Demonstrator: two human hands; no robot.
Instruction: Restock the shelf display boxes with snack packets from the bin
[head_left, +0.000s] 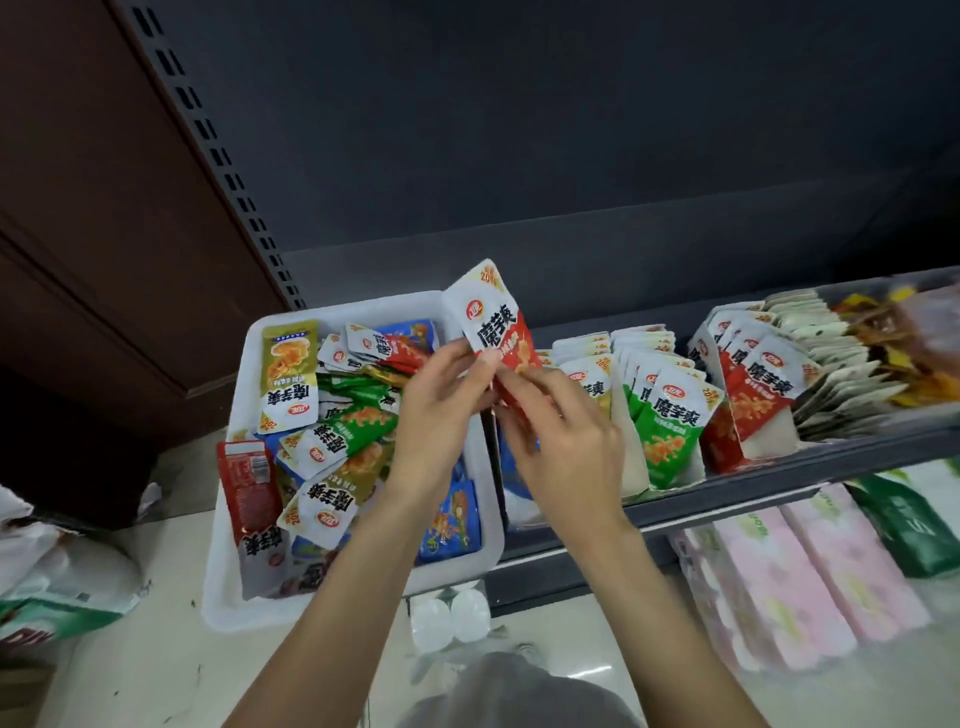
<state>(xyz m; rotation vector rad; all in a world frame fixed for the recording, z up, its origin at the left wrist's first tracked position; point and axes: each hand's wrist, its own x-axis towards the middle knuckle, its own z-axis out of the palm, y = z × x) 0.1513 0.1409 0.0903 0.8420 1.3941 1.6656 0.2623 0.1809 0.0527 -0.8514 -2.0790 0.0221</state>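
The fingers of the left hand pinch the lower edge of a red-and-white foil snack packet with bold black characters, and the fingers of the right hand curl in to pinch the same packet lower down, at its red end. The packet stands nearly upright between the two hands, raised above the far right corner of a white rectangular plastic bin. The bin sits at the left end of a dark grey metal shelf and holds a loose jumble of green, gold, blue and red packets. Just right of the hands, open cardboard display boxes stand in a row on the shelf, one packed with upright green-and-white packets and, further right, one with red-and-white packets. On the level below lie pink and green wrapped packs.
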